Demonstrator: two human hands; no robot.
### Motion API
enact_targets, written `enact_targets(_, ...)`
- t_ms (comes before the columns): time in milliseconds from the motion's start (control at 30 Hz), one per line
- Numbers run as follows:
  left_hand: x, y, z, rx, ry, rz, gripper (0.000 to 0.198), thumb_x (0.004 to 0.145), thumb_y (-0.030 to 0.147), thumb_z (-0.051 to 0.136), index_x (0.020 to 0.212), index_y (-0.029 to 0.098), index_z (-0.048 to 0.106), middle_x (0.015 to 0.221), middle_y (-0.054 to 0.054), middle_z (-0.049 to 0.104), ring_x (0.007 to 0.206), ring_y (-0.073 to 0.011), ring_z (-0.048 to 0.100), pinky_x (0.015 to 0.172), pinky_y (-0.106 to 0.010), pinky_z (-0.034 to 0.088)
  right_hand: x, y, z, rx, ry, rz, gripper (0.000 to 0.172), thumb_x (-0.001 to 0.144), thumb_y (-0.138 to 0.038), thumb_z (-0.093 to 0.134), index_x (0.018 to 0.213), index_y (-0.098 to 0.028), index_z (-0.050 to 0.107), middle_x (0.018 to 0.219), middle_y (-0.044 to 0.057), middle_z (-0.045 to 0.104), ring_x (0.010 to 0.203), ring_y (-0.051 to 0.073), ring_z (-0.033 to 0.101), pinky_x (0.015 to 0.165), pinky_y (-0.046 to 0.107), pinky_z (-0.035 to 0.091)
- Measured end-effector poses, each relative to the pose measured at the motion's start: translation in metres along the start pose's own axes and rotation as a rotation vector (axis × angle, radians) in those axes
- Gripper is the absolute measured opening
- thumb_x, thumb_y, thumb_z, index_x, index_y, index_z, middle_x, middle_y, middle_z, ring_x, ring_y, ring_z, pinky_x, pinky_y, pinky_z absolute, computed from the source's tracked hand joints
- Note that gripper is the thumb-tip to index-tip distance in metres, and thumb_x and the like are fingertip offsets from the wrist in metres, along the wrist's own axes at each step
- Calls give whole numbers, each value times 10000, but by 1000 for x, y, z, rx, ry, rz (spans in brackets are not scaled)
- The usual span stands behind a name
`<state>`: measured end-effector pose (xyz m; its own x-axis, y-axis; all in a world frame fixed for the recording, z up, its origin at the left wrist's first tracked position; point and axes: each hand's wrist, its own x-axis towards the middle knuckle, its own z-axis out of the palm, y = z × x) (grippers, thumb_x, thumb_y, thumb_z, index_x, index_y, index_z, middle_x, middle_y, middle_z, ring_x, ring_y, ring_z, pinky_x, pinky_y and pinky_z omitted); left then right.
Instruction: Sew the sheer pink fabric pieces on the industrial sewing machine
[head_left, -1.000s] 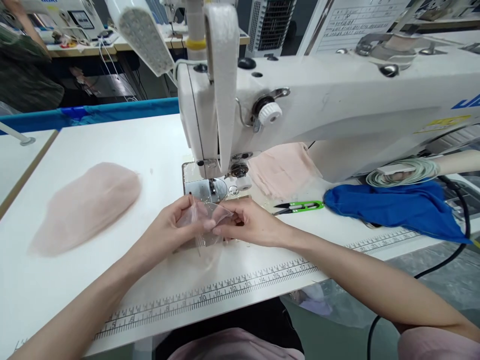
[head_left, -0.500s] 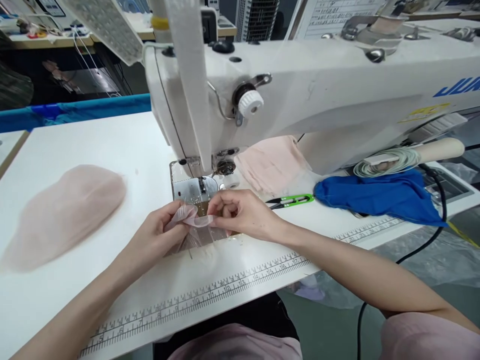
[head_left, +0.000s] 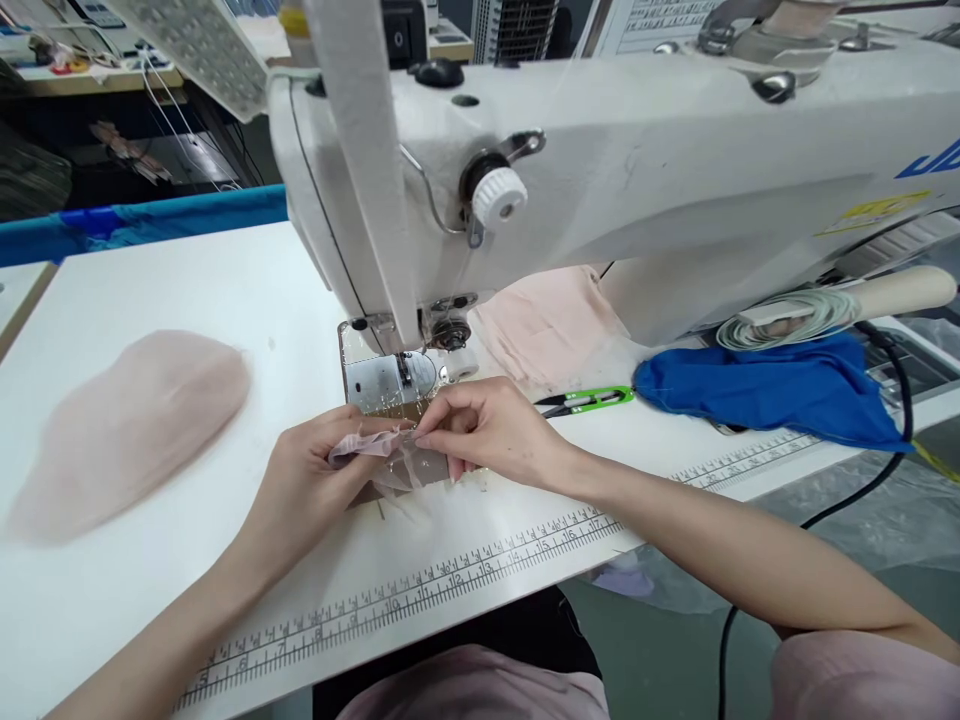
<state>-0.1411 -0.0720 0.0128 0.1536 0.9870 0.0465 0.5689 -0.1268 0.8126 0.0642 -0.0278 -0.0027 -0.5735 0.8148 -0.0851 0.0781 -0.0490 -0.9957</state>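
A small strip of sheer pale pink fabric (head_left: 373, 443) is stretched between my two hands, just in front of the sewing machine's needle plate (head_left: 375, 382). My left hand (head_left: 311, 465) pinches its left part between thumb and fingers. At the strip's right end, my right hand (head_left: 499, 432) pinches the edge with thumb and forefinger, the other fingers curled. Part of the fabric hangs below the hands over the table edge of the machine bed. The presser foot (head_left: 406, 370) stands behind the fabric, apart from it.
A sheer pink fabric piece (head_left: 135, 430) lies on the left of the white table. Folded pink fabric (head_left: 551, 325) sits under the machine arm (head_left: 637, 150). Green thread snips (head_left: 596, 399) and a blue cloth (head_left: 772, 392) lie to the right. A printed ruler (head_left: 420, 590) runs along the front edge.
My left hand has turned and closed further over the fabric, which is now gathered more tightly between both hands. The view has shifted slightly.
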Motion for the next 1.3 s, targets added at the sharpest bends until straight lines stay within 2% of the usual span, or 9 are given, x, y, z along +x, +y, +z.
enact_targets(167,-1,-4,1,115,25,138,189,877,318,601,983,293,756,642,36,548,562,-90,518,510,-201,410,0,-1,5,-137,34,-96,55,790,-117,673,753,-157,668,710,-19,686,614,77,651,589,182,544)
enact_targets(433,0,-4,3,128,60,173,215,887,306,572,988,285,761,608,39,484,531,-89,477,478,-200,373,-1,0,9,-387,107,-362,80,853,-163,627,928,-190,633,734,-35,677,629,75,623,598,182,510)
enact_targets(733,-1,-3,3,200,36,184,232,906,306,535,960,274,759,614,37,458,532,-93,467,488,-208,376,0,5,8,-508,111,-517,64,889,-167,591,916,-190,644,746,-31,688,632,79,616,578,178,489)
enact_targets(833,-2,-1,3,233,62,247,222,911,274,533,970,258,746,633,35,508,536,-87,499,487,-196,385,0,6,7,-542,116,-587,80,916,-175,574,918,-184,654,755,-20,692,640,78,616,583,175,491)
enact_targets(967,-7,-1,4,334,168,345,227,903,217,547,1098,229,663,753,25,650,550,-81,536,497,-193,385,1,10,6,-580,138,-748,107,950,-181,544,910,-173,643,792,-3,718,674,80,646,612,177,511)
enact_targets(1067,-10,-1,5,412,216,380,150,879,185,576,1020,226,609,825,31,693,523,-68,513,487,-195,365,0,13,6,-724,189,-882,114,958,-168,530,896,-176,626,735,-16,714,619,75,632,561,182,492)
enact_targets(1167,-12,-2,4,436,206,441,72,876,175,570,919,231,588,752,52,673,472,-60,459,448,-200,325,-2,13,6,-938,232,-946,141,962,-175,510,871,-206,613,668,-43,693,546,75,591,486,206,451)
enact_targets(1300,-12,-2,2,403,187,483,120,871,146,541,925,230,608,750,41,669,499,-66,499,463,-199,361,-5,11,5,-1082,259,-1053,132,943,-164,538,851,-220,615,633,-53,676,504,77,548,454,226,431)
